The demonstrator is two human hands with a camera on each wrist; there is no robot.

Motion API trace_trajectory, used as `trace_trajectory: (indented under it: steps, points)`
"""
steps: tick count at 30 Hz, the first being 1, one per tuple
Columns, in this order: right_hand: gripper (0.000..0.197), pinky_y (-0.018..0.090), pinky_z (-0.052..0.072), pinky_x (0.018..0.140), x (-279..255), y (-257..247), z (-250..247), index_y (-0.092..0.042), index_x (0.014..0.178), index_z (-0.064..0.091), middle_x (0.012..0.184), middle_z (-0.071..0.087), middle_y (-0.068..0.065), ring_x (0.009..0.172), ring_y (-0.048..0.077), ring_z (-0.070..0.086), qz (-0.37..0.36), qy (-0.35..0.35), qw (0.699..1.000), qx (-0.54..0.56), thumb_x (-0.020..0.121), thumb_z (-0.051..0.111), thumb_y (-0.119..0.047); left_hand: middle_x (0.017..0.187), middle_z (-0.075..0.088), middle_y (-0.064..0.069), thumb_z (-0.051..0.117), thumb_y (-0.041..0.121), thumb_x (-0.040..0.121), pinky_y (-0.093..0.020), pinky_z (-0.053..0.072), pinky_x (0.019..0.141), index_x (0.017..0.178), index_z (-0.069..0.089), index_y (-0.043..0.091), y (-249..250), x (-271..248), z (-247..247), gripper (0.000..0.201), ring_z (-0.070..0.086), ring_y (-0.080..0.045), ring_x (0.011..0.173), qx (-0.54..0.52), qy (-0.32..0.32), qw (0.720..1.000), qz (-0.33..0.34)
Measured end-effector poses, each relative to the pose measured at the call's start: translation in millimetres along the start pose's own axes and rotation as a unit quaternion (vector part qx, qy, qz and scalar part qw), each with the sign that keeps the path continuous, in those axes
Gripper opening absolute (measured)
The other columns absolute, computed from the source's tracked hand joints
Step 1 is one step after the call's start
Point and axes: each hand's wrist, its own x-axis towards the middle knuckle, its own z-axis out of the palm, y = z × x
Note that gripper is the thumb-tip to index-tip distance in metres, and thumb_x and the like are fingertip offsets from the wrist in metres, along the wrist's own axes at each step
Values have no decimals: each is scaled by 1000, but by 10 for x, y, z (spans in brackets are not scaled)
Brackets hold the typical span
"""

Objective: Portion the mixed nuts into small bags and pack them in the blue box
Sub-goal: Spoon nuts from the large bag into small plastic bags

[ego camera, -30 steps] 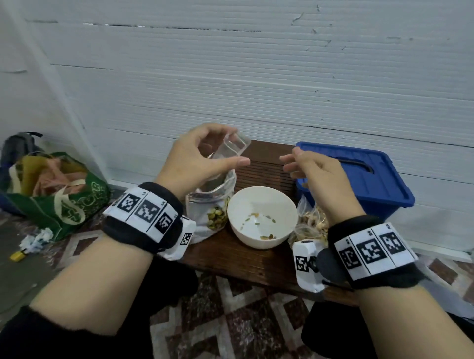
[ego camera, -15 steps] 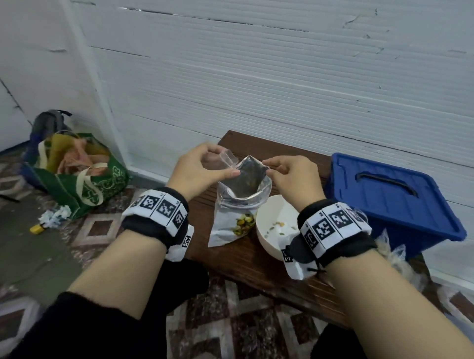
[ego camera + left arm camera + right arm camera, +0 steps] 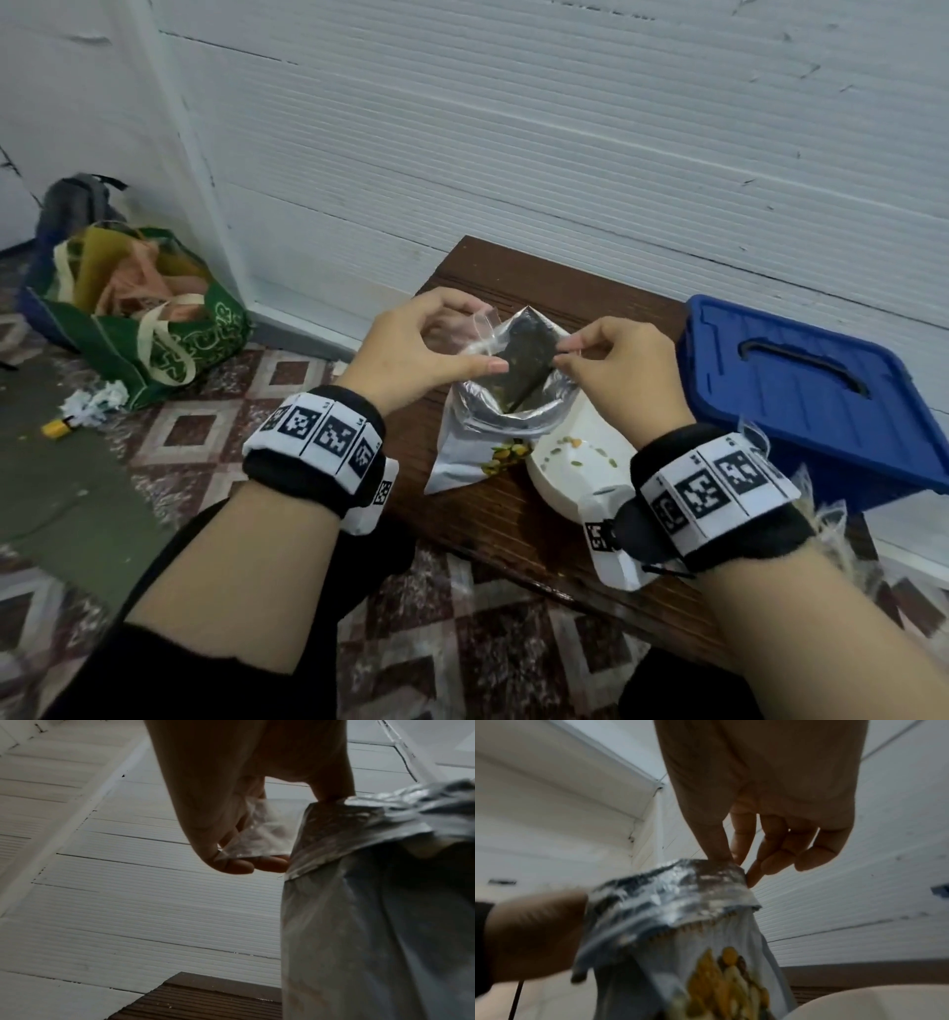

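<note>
A silver foil nut pouch (image 3: pixel 480 452) stands on the wooden table (image 3: pixel 513 519), its mouth pulled wide. My left hand (image 3: pixel 477 339) grips a small clear bag (image 3: pixel 482 321) in its curled fingers, and its thumb lies on the pouch's left rim. In the left wrist view that small clear bag (image 3: pixel 262 833) is tucked under the fingers beside the nut pouch (image 3: pixel 359 902). My right hand (image 3: pixel 565 349) pinches the right rim; thumb and forefinger close on the nut pouch (image 3: pixel 680 902) in the right wrist view. The lidded blue box (image 3: pixel 811 390) sits to the right.
A white bowl (image 3: pixel 580 462) holding a few nuts stands just right of the pouch, under my right wrist. Crinkled clear bags (image 3: pixel 821 519) lie behind that wrist beside the box. A green tote (image 3: pixel 154 339) and a backpack sit on the floor at left. A white wall backs the table.
My right hand moved left from near the blue box and took hold of the pouch's right rim. Both hands now hold the mouth apart. The left hand kept the clear bag.
</note>
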Motion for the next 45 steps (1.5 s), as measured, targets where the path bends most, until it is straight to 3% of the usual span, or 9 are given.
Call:
trace_trajectory:
  steps: [5, 10, 15, 24, 27, 30, 34, 40, 45]
  points:
    - [14, 37, 53, 85, -40, 47, -9, -27, 71, 69, 83, 69, -2, 89, 18, 64, 26, -51, 998, 2, 81, 74, -20, 103, 70, 7, 89, 32, 58, -11, 49, 78, 103, 66, 31, 38, -41, 4, 50, 65, 1, 93, 0, -24, 1000, 6]
    - [8, 38, 31, 83, -129, 9, 33, -20, 80, 68, 96, 44, -4, 96, 17, 32, -116, 85, 979, -145, 82, 71, -26, 102, 71, 6, 89, 32, 58, -13, 50, 81, 104, 67, 30, 45, -44, 26, 51, 65, 1, 93, -8, -23, 1000, 8]
    - [12, 31, 13, 76, -160, -93, 65, -25, 79, 58, 74, 46, -18, 96, 13, 35, -138, -22, 973, -185, 89, 63, -30, 101, 71, 6, 89, 28, 61, -12, 50, 81, 105, 66, 27, 40, -53, 32, 50, 66, 0, 93, -12, -24, 1000, 13]
    - [28, 34, 20, 77, -140, -117, 112, -27, 66, 49, 75, 65, -8, 85, 10, 51, -67, -65, 993, -69, 91, 62, -28, 99, 72, 8, 89, 32, 61, -12, 49, 83, 104, 65, 31, 29, -56, 16, 49, 65, 1, 95, 6, -21, 1000, 12]
    - [28, 50, 38, 93, -116, -121, 103, -26, 66, 50, 73, 65, -5, 80, 16, 56, -13, -22, 999, 20, 90, 62, -24, 99, 72, 9, 88, 31, 61, -11, 49, 83, 105, 65, 30, 35, -54, 10, 50, 65, 1, 95, 3, -21, 1000, 9]
    - [26, 56, 41, 94, -82, -116, 55, -26, 68, 50, 72, 62, -7, 81, 21, 58, 32, 59, 996, 62, 91, 60, -23, 100, 71, 8, 88, 34, 58, -10, 49, 82, 107, 66, 29, 41, -61, 2, 53, 65, 1, 95, -3, -15, 1000, 7]
    - [25, 53, 41, 96, 13, -81, -74, -24, 70, 46, 77, 64, -5, 85, 20, 59, 88, 135, 983, 92, 93, 55, -24, 102, 70, 10, 86, 40, 54, -14, 51, 81, 109, 68, 29, 67, -65, -10, 59, 66, 1, 93, -17, 8, 1000, 10]
    - [21, 43, 39, 101, 100, -81, -281, -21, 76, 44, 59, 54, -15, 68, -3, 43, 130, 173, 972, 94, 97, 50, -21, 100, 69, 13, 85, 41, 52, -8, 48, 77, 111, 68, 28, 119, -53, -89, 63, 64, 4, 91, 7, 15, 1000, 14]
    - [7, 27, 40, 80, 191, -79, -463, -11, 94, 49, 63, 46, -14, 69, 0, 45, 118, 205, 965, 113, 97, 51, -17, 104, 68, 16, 85, 46, 52, -4, 46, 78, 112, 68, 30, 136, -44, -111, 64, 61, 8, 94, 41, -2, 999, 10]
